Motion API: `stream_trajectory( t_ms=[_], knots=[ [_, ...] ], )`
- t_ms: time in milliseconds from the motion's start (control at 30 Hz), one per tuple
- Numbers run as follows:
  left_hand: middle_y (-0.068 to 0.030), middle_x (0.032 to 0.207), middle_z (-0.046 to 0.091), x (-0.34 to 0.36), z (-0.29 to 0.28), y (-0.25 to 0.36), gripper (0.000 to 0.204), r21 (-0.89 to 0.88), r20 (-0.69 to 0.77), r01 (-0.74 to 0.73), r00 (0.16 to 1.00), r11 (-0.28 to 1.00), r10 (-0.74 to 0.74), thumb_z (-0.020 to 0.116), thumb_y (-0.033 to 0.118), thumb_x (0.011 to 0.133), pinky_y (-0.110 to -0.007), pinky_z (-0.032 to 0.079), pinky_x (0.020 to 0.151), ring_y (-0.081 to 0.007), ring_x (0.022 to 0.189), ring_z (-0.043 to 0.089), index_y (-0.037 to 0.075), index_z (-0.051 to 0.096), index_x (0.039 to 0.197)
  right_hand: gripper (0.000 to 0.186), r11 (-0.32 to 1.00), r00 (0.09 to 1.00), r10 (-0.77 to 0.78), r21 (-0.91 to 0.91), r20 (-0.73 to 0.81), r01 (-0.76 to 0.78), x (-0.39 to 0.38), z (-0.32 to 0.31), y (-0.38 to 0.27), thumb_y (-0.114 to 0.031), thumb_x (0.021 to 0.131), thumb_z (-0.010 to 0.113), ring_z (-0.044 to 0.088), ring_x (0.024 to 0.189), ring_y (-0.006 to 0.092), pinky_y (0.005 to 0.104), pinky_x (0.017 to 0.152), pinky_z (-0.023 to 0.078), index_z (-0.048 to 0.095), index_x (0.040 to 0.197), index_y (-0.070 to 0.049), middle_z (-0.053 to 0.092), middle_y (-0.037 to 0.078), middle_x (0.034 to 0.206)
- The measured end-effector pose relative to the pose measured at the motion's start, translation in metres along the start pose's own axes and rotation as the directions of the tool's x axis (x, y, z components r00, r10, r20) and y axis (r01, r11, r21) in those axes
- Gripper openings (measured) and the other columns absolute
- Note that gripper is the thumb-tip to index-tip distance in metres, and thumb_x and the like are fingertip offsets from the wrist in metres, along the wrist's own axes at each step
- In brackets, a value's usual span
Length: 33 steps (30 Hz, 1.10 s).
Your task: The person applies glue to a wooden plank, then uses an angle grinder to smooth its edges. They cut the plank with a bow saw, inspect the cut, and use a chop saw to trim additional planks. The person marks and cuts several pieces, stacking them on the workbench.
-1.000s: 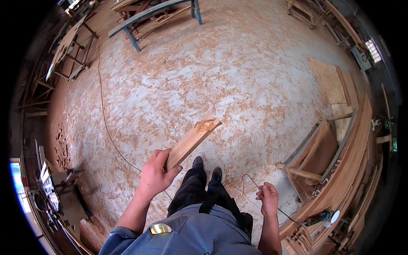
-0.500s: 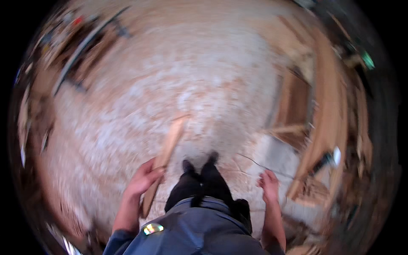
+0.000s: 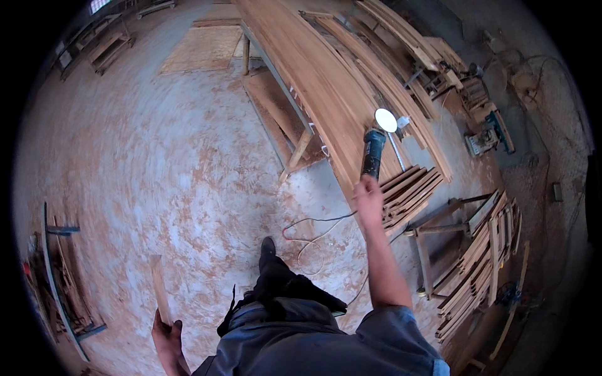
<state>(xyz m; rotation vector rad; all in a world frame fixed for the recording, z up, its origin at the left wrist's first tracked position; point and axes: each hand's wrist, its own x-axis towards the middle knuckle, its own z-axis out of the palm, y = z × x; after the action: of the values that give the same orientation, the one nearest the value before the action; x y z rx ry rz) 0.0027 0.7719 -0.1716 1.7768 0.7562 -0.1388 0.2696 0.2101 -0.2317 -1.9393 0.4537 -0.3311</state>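
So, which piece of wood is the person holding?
The short, pale strip upright in the left hand; the long boards and stacked strips lie unheld.

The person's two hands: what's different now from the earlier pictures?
The right hand has reached forward to the near end of the power tool; whether its grip has closed is unclear. The left hand has moved lower and farther left in the picture. The view has turned right, bringing the long boards ahead. The left hand still holds the wooden piece.
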Motion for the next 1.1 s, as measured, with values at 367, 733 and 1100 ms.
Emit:
stream_trajectory(
  t_ms=[367, 733, 1100],
  knots=[
    [-0.0159, 0.07, 0.061, 0.128, 0.113, 0.179, 0.048, 0.642, 0.187, -0.312, 0.95, 0.701, 0.252, 0.067, 0.006, 0.081, -0.038, 0.051, 0.063, -0.0283, 0.061, 0.06, 0.001, 0.054, 0.127, 0.078, 0.708, 0.91, 0.357, -0.575, -0.209, -0.41, 0.144, -0.01, -0.004, -0.053, 0.079, 0.071, 0.063, 0.111, 0.0433, 0.0451, 0.094, 0.05, 0.057, 0.123, 0.01, 0.065, 0.032, 0.115],
    [-0.0194, 0.107, 0.059, 0.31, 0.19, 0.274, 0.046, 0.42, 0.746, -0.86, 0.508, 0.289, 0.43, 0.065, -0.007, 0.075, -0.045, 0.05, 0.081, -0.0389, 0.095, 0.059, -0.001, 0.058, 0.12, 0.068, 0.662, 0.819, 0.539, -0.501, -0.199, -0.557, 0.176, -0.007, 0.0, -0.049, 0.075, 0.076, 0.065, 0.109, 0.0395, 0.0447, 0.093, 0.051, 0.063, 0.116, 0.004, 0.067, 0.027, 0.115],
    [-0.0172, 0.106, 0.061, 0.406, 0.377, 0.44, 0.038, -0.071, 0.959, -0.97, -0.13, -0.232, 0.25, 0.063, -0.003, 0.077, -0.045, 0.047, 0.089, -0.0369, 0.101, 0.058, 0.002, 0.059, 0.114, 0.062, 0.631, 0.751, 0.613, -0.419, -0.245, -0.653, 0.17, -0.008, -0.013, -0.042, 0.071, 0.08, 0.065, 0.11, 0.0367, 0.0442, 0.095, 0.052, 0.067, 0.115, -0.001, 0.067, 0.023, 0.118]
  ],
)
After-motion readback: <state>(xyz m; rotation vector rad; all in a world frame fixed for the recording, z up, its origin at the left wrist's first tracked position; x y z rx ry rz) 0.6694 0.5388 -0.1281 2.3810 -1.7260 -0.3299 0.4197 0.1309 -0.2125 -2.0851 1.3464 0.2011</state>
